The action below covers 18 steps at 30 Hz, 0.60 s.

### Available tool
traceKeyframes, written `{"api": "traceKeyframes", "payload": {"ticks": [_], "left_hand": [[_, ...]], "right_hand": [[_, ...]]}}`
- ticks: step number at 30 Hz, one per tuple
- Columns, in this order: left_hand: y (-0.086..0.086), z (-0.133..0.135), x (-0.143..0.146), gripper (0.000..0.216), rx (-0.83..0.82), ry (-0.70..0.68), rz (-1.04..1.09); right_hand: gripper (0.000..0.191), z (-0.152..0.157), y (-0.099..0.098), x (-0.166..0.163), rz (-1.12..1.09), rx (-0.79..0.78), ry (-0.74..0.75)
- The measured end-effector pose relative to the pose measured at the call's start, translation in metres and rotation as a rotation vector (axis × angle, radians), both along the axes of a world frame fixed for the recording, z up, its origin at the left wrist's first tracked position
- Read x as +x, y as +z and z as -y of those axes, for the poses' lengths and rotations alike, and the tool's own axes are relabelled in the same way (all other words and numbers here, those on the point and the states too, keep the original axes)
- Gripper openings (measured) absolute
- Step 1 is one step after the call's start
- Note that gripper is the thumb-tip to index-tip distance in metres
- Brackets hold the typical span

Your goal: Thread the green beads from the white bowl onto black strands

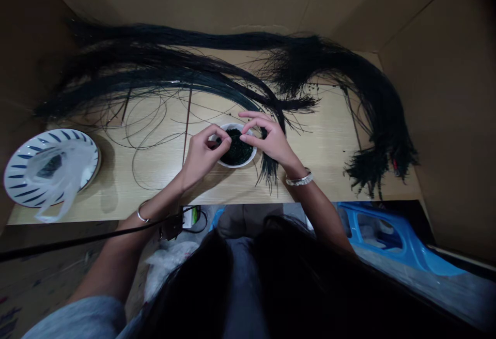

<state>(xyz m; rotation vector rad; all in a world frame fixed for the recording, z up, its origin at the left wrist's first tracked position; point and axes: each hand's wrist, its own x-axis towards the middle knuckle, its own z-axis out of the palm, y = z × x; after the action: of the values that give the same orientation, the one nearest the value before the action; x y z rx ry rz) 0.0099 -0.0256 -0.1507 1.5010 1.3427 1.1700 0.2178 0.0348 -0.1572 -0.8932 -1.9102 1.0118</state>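
A small white bowl [253, 156] filled with tiny dark green, bead-like pieces stands on the table. My left hand [207, 150] is over its left rim, thumb and forefinger pinched together on a thin dark strand [149, 146] that loops away to the left. At the bowl's upper right is my right hand [269, 140], thumb and forefinger bent together in a pinch and the other fingers raised. Whatever lies between those right fingertips is too small to make out. Beside the right hand, a bundle of dark strands [269, 173] hangs down past the bowl.
Long bundles of dark strands [174, 36] lie across the back, and another thick bundle [372, 91] curves down the right. A striped plate [23, 173] with a clear plastic bag [64, 179] stands at left. Cardboard walls [445, 96] enclose the table. A blue plastic stool [406, 246] is below.
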Motion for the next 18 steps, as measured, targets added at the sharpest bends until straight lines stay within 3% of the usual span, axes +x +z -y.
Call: {"api": "traceKeyframes", "payload": {"ticks": [18], "left_hand": [[0.0005,-0.0027,-0.0026,0.022,-0.078,-0.045,0.08]], "right_hand": [[0.013,0.001,-0.0046,-0.0018,0.065,0.204,-0.04]]}}
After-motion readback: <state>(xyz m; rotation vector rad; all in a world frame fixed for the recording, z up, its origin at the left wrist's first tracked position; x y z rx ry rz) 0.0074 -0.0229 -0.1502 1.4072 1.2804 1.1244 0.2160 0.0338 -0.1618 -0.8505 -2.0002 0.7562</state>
